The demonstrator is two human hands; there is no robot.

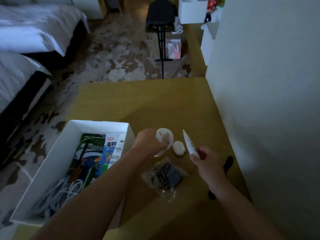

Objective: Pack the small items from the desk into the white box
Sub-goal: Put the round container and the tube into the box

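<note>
Counting items: one white box, two white round items, one tube, one clear bag, one black object, two hands.
White box [57, 163]: open, at the left edge of the table [164, 104], partly overhanging it toward the carpet.
Box contents: one green printed pack [90, 153], one blue-and-white snack packet [110, 149], one white tube-like pack with a barcode [119, 148], one dark slim stick-like item [81, 160], one bundle of white cable [58, 193] at the near end.
Left hand [149, 142]: forearm crosses over the box's right wall; fingers closed around a white round disc-like item [163, 137], held above the table just right of the box.
Right hand [206, 163]: fingers clamped on the lower end of a white tube [188, 144], red near the grip; tube points up and to the left.
White oval item [179, 148]: one, lying on the table between the two hands, just beside the disc.
Clear plastic bag [164, 177]: one, on the table nearer the person, holding dark items; count inside cannot be told.
Black elongated object [227, 165]: one, on the table by the wall, partly hidden behind the right wrist.
Light: dim; fine print unreadable.
</note>
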